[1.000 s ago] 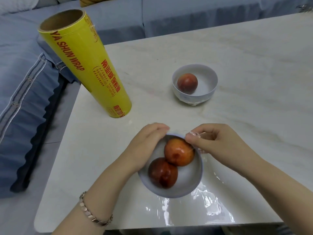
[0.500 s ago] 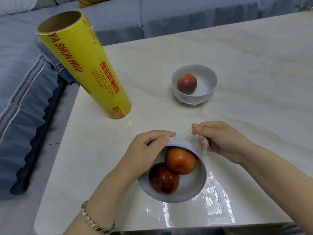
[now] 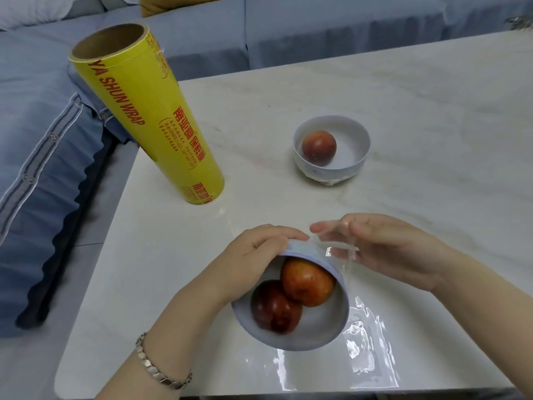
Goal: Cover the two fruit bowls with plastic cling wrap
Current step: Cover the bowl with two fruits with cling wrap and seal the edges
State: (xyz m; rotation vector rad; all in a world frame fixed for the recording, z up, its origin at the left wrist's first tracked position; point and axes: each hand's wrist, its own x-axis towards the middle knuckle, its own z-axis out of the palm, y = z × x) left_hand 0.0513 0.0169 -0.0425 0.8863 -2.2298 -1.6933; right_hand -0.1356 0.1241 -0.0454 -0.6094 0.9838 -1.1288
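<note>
Both forearms bare, no sleeves. Left hand [image 3: 253, 255]: metal link bracelet [image 3: 161, 368] on wrist, silver-tone, flat links, at approx. 7 o'clock. Right hand [image 3: 386, 249]: nothing worn.

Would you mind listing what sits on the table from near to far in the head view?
Near bowl with two fruits held by the left hand → yellow cling wrap roll → far bowl with one fruit.

Pale marbled desk [image 3: 403, 90] with a glossy top, blue-grey sofa [image 3: 317, 27] running along its far edge, blue padded cushion with striped trim [image 3: 43, 145] to the left, mustard-yellow cushion corner [image 3: 170, 2] at the top, silver link bracelet [image 3: 161, 370] near the bottom edge
</note>
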